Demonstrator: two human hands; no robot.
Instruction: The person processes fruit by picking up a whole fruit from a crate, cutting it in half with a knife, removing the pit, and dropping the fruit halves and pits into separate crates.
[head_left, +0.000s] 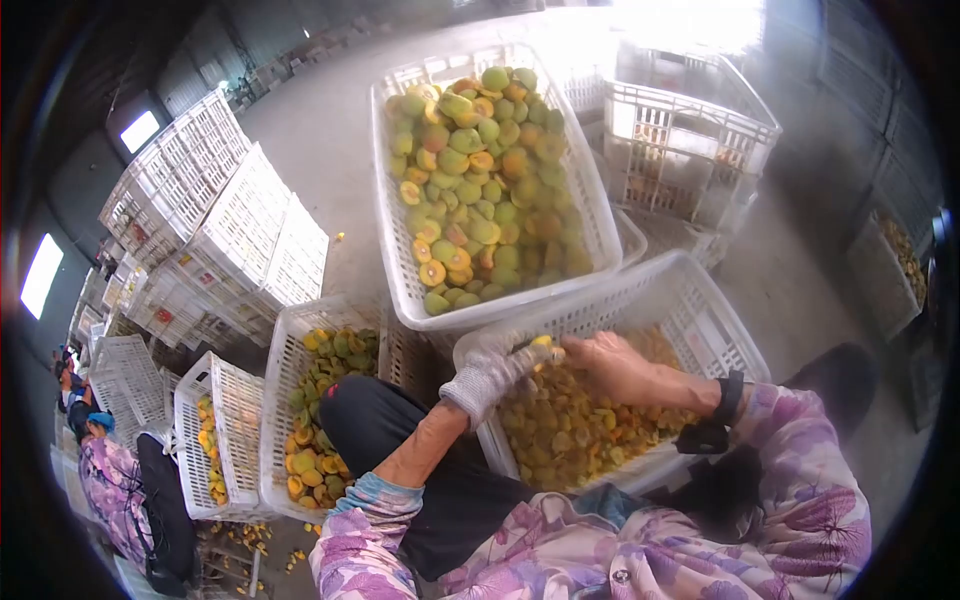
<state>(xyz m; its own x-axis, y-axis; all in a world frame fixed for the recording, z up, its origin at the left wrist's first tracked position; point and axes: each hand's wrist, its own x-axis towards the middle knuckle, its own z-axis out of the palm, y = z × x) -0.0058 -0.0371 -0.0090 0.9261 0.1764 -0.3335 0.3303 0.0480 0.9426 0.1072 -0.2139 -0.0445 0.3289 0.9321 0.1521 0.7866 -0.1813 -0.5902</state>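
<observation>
My left hand, in a pale knitted glove, is closed on a piece of yellow fruit at its fingertips. Close beside it my bare right hand has its fingers curled; what they hold, if anything, is hidden. Both hands are over a white plastic crate between my knees. Small orange-yellow fruit pieces fill its lower part. Just beyond stands a larger white crate heaped with green and orange fruit, like apricots or small peaches, some cut in half.
A crate of halved fruit and a narrower crate stand to my left. Stacked white crates rise at left and back right. Fruit scraps litter the floor. Another person sits at far left.
</observation>
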